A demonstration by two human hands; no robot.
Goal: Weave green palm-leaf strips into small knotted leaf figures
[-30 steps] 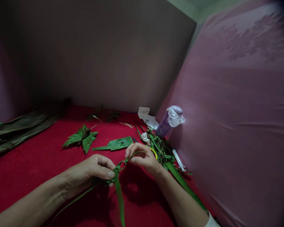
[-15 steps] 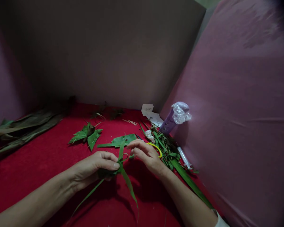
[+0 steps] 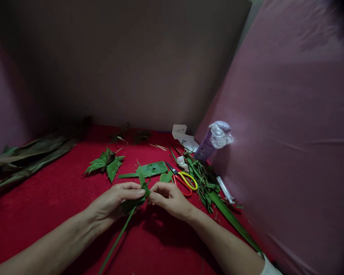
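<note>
My left hand point(image 3: 123, 198) is closed on a folded piece of green leaf point(image 3: 145, 187), thumb on top. From this piece a long narrow strip point(image 3: 119, 236) hangs toward the front, and another short strip sticks up past the fingers. On the right side of the same piece, my right hand point(image 3: 167, 198) pinches the leaf with thumb and forefinger. Parts of the folded leaf are hidden under the fingers. Scissors point(image 3: 186, 182) with one red and one yellow handle lie just beyond my right hand. A flat cut leaf piece point(image 3: 153, 168) rests behind both hands.
A pointed leaf figure point(image 3: 106, 164) lies to the left on the red cloth point(image 3: 60, 191). Large dull leaves point(image 3: 31, 156) are at far left. On the right are leaf scraps point(image 3: 202, 175), a purple container point(image 3: 208, 145), white papers point(image 3: 186, 139) and a syringe-like tube point(image 3: 225, 190).
My right hand has come down and left from above the leaf piece and now pinches it. The scissors are uncovered. A strip that hung at the right no longer hangs there.
</note>
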